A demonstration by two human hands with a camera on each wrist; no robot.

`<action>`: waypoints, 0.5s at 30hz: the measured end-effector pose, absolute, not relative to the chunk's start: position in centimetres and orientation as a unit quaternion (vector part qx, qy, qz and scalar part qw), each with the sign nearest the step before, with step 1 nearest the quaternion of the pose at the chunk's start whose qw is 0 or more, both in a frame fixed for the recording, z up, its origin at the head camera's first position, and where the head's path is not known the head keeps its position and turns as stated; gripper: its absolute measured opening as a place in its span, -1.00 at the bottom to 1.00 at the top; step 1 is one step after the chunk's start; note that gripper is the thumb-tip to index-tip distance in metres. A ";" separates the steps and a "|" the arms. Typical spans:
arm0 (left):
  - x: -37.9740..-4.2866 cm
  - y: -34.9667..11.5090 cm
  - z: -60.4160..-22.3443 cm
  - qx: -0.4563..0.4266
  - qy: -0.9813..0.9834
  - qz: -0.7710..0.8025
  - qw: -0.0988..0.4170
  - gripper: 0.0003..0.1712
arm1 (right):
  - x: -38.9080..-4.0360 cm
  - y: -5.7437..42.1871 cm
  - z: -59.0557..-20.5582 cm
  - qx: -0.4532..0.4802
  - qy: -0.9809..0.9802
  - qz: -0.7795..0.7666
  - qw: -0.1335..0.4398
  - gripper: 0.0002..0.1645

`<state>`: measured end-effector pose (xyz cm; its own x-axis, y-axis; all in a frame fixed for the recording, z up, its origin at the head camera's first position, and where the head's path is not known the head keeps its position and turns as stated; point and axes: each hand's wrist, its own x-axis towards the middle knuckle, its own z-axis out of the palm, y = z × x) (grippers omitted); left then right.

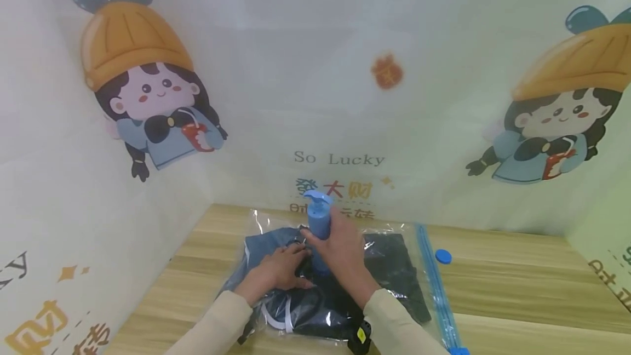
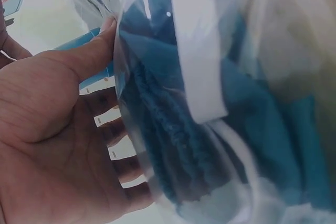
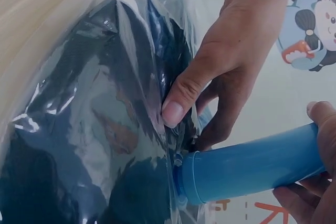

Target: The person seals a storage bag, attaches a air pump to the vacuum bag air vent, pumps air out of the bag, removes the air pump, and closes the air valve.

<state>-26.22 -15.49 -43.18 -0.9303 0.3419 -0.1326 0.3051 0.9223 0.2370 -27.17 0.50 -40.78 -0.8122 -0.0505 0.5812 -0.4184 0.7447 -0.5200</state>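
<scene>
The left hand (image 1: pixel 283 267) and the right hand (image 1: pixel 345 248) are bare. Behind the left hand, a plain cream long sleeve of soft-looking fabric (image 1: pixel 222 319) ends near the wrist in a blunt, slightly rounded edge. Behind the right hand, a matching cream sleeve (image 1: pixel 401 322) stops at much the same place. Just beside that cuff, on the inner side of the right wrist, sits a small black chunky device (image 1: pixel 360 338) with a bright yellow patch bearing a dark mark, too small to read. The left thumb has a broad, rounded, short nail (image 3: pixel 173 114) and wrinkled knuckle skin; creases cross the left palm.
</scene>
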 end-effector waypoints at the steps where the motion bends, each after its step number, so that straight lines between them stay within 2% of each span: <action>1: -26.2 -15.4 -43.1 0.166 0.977 0.107 0.085 -0.14 | -27.2 0.6 -40.9 0.132 -0.892 0.330 0.278 -0.25; 10: -26.0 -15.4 -42.7 0.163 0.977 0.105 0.094 -0.14 | -27.6 1.7 -40.8 0.168 -0.879 0.371 0.248 -0.23; 15: -26.1 -15.5 -42.8 0.166 0.976 0.102 0.096 -0.13 | -28.1 2.7 -40.5 0.210 -0.875 0.392 0.194 -0.19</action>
<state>-26.11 -15.47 -42.80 -0.9265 0.3432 -0.1544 0.3037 0.9242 0.2317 -28.08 2.67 -40.46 -0.8370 -0.2155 0.5030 -0.5188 0.6049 -0.6041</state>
